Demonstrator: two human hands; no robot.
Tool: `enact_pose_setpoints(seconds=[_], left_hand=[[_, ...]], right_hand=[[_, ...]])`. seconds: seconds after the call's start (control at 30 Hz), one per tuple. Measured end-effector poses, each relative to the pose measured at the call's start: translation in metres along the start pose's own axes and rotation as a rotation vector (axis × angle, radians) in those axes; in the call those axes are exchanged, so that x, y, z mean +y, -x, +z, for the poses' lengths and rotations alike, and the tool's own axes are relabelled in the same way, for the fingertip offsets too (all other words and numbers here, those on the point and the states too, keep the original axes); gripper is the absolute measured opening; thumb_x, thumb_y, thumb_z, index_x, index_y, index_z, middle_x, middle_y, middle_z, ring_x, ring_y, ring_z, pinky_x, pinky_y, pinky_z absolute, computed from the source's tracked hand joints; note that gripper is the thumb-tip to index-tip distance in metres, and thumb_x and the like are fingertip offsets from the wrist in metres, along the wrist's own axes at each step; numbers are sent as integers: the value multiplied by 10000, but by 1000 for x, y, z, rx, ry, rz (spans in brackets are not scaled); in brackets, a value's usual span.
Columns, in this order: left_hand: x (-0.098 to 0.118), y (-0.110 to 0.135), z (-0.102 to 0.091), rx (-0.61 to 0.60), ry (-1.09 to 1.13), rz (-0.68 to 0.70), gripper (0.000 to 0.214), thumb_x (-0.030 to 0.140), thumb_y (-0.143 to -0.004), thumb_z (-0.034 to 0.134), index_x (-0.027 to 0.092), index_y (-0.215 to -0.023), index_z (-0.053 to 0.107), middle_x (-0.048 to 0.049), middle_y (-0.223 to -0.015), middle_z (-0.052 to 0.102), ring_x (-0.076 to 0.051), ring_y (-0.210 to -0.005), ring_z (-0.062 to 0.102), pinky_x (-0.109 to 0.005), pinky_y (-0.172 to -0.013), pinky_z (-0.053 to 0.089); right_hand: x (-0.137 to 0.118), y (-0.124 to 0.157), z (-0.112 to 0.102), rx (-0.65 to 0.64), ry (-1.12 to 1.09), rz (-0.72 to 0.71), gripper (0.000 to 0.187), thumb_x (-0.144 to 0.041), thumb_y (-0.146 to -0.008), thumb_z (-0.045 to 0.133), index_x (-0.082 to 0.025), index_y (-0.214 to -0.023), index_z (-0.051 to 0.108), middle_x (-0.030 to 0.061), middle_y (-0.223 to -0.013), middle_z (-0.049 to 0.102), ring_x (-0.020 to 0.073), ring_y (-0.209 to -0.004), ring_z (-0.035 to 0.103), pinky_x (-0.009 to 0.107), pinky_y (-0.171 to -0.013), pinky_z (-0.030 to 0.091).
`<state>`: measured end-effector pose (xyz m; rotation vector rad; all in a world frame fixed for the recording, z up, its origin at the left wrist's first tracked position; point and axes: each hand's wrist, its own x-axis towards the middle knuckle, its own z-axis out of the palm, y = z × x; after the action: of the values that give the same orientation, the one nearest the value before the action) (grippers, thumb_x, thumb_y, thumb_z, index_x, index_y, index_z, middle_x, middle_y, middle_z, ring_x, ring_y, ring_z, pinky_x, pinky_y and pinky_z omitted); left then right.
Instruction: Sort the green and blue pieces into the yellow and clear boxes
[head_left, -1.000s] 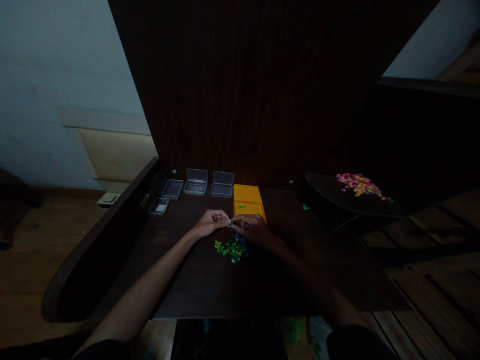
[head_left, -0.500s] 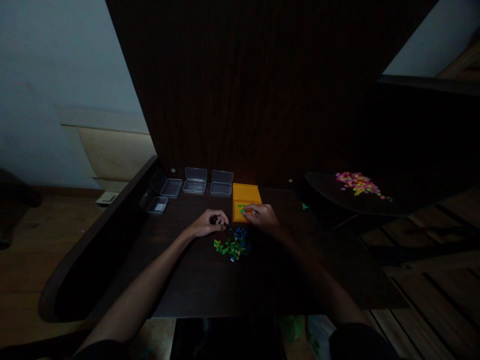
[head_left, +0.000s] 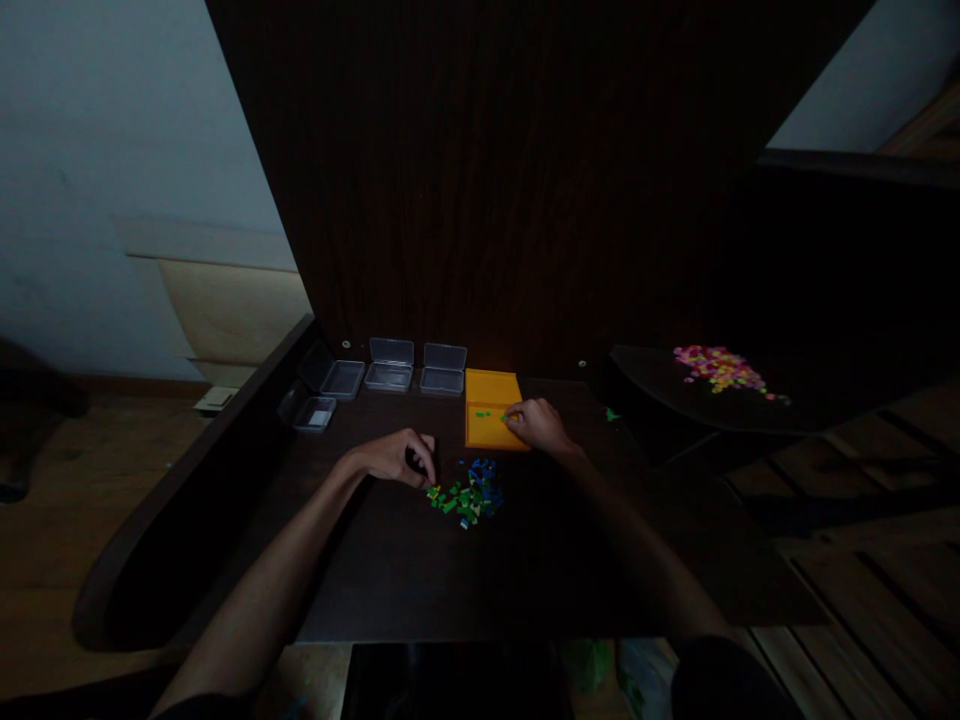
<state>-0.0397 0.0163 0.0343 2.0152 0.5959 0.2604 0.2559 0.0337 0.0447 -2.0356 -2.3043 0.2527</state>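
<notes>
Pale wall and wooden floor, dimly lit.

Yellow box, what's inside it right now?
In the yellow box, a few small green pieces lie in the near half, one at the right hand. The hand covers part of the right side, so anything beneath it cannot be seen.

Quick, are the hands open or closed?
Left hand: curled beside the block pile; can't tell if holding.
Right hand: fingertips at a green piece; can't tell if gripping.
</notes>
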Motion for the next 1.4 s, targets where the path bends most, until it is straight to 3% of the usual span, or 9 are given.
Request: enact_pose_setpoints(seconds=[0.3,0.67,0.77,0.87,0.93,1.0,1.13,1.4], left_hand=[[-3,-1,3,-5,-40,-7,149,213,-660,790,158,-797,774,-3,-703,572,-105,-681,507,-203,-605,385],[-4,-3,5,-25,-54,-36,121,196,-661,777,139,-768,765,-11,-710,582,-106,-684,507,-204,-613,389],[-2,-2,4,-21,-46,-36,122,203,-662,774,146,-769,767,-11,-717,586,-103,-677,500,-201,-605,384],[0,-2,4,-30,-48,-39,117,188,-668,758,149,-778,771,-12,-725,585,-104,-683,499,-202,-610,386],[1,-2,4,-32,-52,-51,110,183,-672,751,149,-775,772,-13,-725,584,-105,-687,500,-201,-611,385],[0,-1,4,-26,-53,-56,103,188,-672,752,153,-766,772,-12,-722,586,-104,-686,500,-200,-608,383],[-1,0,3,-18,-54,-36,105,218,-685,751,160,-770,774,-13,-723,585,-104,-684,504,-197,-608,387],[9,5,-1,3,-80,-54,124,181,-685,707,155,-792,765,-16,-758,581,-102,-692,515,-194,-625,408]], right_hand=[[-4,-10,8,0,-2,25,326,-358,-853,564,-238,-1099,740,101,-1066,727,255,-1014,652,313,-852,475],[-8,-5,4,57,-52,6,305,-336,-867,560,-243,-1097,736,61,-996,752,214,-917,679,266,-787,477],[-13,12,3,86,-153,-94,276,-323,-891,534,-225,-1029,751,35,-849,759,171,-767,682,234,-703,466],[-22,41,6,104,-342,-363,237,-310,-891,552,-206,-947,757,21,-810,757,137,-678,664,217,-663,445],[-29,62,11,71,-419,-530,215,-310,-885,577,-205,-959,749,29,-886,764,131,-698,669,213,-672,439],[-37,81,16,-25,-399,-618,204,-301,-873,600,-196,-968,747,38,-834,763,128,-658,665,205,-625,412],[-47,99,23,-134,-265,-647,192,-303,-872,593,-219,-964,739,28,-801,756,145,-691,675,214,-606,372],[-48,103,30,-93,-157,-626,232,-352,-897,560,-233,-1029,710,36,-818,740,154,-708,649,235,-614,362]])
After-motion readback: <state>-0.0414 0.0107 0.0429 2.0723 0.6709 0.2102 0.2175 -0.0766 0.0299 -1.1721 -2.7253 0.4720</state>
